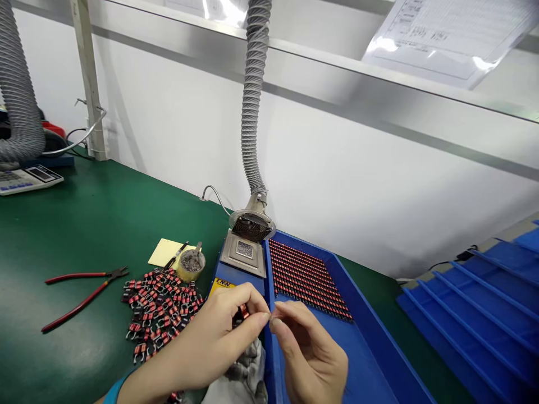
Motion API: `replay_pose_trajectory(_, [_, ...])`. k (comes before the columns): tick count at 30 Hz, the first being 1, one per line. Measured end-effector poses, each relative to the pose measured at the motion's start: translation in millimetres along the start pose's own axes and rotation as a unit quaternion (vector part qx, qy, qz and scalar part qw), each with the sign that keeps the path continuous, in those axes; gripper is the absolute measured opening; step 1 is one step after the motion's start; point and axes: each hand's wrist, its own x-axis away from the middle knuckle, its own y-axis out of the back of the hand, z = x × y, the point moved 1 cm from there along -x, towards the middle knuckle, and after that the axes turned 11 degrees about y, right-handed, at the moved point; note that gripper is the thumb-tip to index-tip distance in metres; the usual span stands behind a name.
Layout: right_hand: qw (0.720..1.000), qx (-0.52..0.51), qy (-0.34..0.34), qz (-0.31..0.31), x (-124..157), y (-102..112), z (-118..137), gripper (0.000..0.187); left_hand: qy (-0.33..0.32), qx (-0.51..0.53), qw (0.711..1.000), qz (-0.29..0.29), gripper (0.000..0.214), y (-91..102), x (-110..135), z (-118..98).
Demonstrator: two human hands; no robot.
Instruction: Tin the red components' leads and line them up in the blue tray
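Note:
My left hand (pixel 223 336) is closed in a pinch, with a small red-and-black coil component (pixel 242 314) showing between its curled fingers. Right beside it, over the wall of the blue tray (pixel 362 359), my right hand (pixel 309 350) pinches thumb to forefinger. The fingertips of both hands nearly meet; whatever lies between the right fingertips is too small to make out. To the left of my left hand lies a loose pile of similar red-and-black coils (pixel 162 308) with bent metal leads. Inside the tray, more such coils (pixel 309 278) stand in tight rows.
Behind my hands is a solder pot (pixel 244 251) under an extraction hose (pixel 252 106). A round tin (pixel 191 265), yellow notepaper (pixel 162 252) and red-handled cutters (pixel 90 289) lie on the green table. A grey cloth (pixel 242 376) is below my left hand; stacked blue trays (pixel 475 314) stand right.

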Motion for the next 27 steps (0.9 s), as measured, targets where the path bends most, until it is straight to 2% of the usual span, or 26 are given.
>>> replay_pose_trajectory(4, [1.0,0.022,0.012,0.01,0.5,1.1,-0.5,0.028,-0.004,0.008,1.0,-0.002,0.022,-0.1,0.2,2.1])
replay_pose_trajectory(11, [0.998,0.046,0.0,0.04,1.0,3.5,-2.3,0.019,-0.005,0.025,1.0,-0.004,0.022,0.9,0.7,1.5])
replay_pose_trajectory(21, [0.998,0.013,-0.022,0.057,2.5,-3.1,-1.3,0.013,0.004,0.053,0.998,-0.028,0.02,0.6,-1.1,7.0])
replay_pose_trajectory(24, [0.998,0.038,-0.024,0.049,2.7,-4.4,0.3,0.012,0.007,0.057,0.998,-0.024,0.019,1.1,-1.3,6.2])
replay_pose_trajectory(27, [0.997,0.074,-0.036,0.016,1.2,-4.9,3.5,0.014,0.018,0.054,0.998,-0.008,0.018,2.3,-0.8,3.0])
